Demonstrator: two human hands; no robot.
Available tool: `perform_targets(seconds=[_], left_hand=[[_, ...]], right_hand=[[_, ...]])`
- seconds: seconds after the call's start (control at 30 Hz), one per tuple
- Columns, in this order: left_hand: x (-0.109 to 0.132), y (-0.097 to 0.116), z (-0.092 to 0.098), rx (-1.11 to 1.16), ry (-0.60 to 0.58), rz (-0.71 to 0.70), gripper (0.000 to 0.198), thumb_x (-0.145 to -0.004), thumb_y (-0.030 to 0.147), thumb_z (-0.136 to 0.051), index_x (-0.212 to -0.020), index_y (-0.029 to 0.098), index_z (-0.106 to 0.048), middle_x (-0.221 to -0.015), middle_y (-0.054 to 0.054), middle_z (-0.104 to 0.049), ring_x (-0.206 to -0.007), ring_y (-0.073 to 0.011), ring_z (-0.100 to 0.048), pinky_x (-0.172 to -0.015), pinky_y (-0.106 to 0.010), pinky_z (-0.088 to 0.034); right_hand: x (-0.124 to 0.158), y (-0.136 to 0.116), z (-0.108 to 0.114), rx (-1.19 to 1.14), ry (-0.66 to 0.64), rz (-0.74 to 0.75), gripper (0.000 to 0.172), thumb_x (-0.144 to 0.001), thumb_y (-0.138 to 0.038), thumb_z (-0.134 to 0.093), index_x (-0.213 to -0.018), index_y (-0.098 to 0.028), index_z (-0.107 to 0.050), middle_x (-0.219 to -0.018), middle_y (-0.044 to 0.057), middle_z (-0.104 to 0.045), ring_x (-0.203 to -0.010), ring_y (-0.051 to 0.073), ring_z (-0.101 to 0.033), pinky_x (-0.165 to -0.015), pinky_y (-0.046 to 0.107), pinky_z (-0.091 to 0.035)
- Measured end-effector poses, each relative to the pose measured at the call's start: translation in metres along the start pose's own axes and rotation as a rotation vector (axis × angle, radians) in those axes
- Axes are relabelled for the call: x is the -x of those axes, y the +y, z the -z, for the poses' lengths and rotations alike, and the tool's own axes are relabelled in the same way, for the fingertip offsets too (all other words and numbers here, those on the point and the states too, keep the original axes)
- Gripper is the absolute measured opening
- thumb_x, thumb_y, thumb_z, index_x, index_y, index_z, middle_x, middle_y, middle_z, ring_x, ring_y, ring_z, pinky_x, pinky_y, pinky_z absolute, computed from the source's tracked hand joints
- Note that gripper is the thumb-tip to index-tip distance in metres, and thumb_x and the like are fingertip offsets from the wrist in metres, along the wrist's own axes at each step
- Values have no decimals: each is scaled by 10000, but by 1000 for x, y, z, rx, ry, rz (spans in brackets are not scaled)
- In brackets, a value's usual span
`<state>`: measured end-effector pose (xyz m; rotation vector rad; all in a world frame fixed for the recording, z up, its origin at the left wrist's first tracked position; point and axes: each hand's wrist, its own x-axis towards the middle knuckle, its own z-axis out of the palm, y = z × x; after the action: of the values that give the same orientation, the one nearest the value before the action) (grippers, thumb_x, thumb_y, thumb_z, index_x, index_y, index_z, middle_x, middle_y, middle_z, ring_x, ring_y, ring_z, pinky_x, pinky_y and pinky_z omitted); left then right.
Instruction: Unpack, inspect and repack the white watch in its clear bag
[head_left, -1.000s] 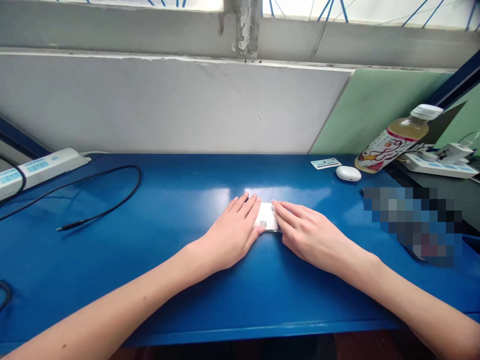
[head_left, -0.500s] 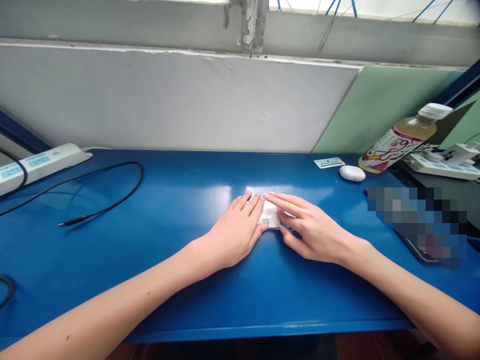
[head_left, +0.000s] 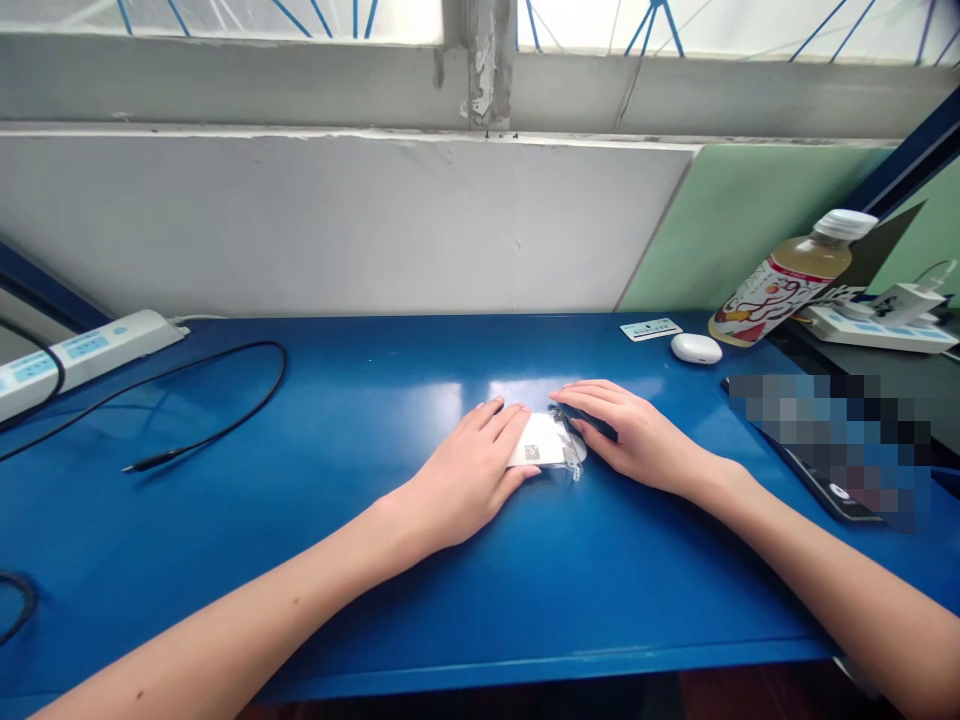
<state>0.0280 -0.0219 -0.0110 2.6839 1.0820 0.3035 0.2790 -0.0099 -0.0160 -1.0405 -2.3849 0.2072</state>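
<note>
A small clear plastic packet with a white label (head_left: 545, 442) lies flat on the blue table (head_left: 337, 560). My left hand (head_left: 469, 475) rests palm down on the packet's left side, fingers stretched out flat over it. My right hand (head_left: 630, 432) lies on the table just right of the packet, its fingers loosely extended and curved, fingertips at the packet's upper right corner. Neither hand lifts anything.
A black cable (head_left: 202, 400) and a white power strip (head_left: 75, 355) lie at the left. At the back right sit a white card (head_left: 651, 328), a white earbud case (head_left: 696, 348), a tilted drink bottle (head_left: 787, 275), another power strip (head_left: 874, 325) and a phone (head_left: 832, 480).
My right hand has slid off the packet to the right, uncovering more of it. My left hand stays pressed on its left side.
</note>
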Motion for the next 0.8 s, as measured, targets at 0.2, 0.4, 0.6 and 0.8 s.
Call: perform_targets(seconds=[0.2, 0.4, 0.6, 0.8], left_hand=[[1, 2, 2, 144, 62, -47, 517, -1051, 410, -367, -1476, 117, -373, -1525, -161, -449, -1449, -295, -361, -1170, -490, -347], [3, 4, 11, 374, 109, -138, 474, -1056, 393, -344, -1462, 150, -377, -1505, -161, -462, -1406, -271, -419, -1145, -455, -385], [2, 6, 15, 610, 246, -96, 360, -1060, 337, -325, -1296, 172, -541, -1286, -113, -632, -1137, -230, -612, -980, -384, -505], [-2, 9, 13, 627, 284, 75, 193, -993, 302, -521, -999, 183, -673, -869, -12, -720, -767, -166, -670, -699, -284, -543]], right_hand=[[-1, -3, 11, -249, 73, 6, 287, -914, -136, -585, -1158, -233, -702, -1141, 76, -735, -1067, 229, -679, -924, 382, -555], [-3, -9, 23, -520, 134, -60, 199, -873, -218, -695, -1051, -273, -764, -997, 41, -735, -899, 201, -689, -821, 346, -563], [-5, -10, 29, -714, 283, -318, 118, -845, -367, -728, -830, -257, -770, -812, 28, -705, -733, 189, -648, -657, 327, -558], [-9, -15, 25, -782, 175, -535, 280, -803, -481, -740, -850, -208, -783, -752, 42, -716, -625, 169, -603, -585, 314, -546]])
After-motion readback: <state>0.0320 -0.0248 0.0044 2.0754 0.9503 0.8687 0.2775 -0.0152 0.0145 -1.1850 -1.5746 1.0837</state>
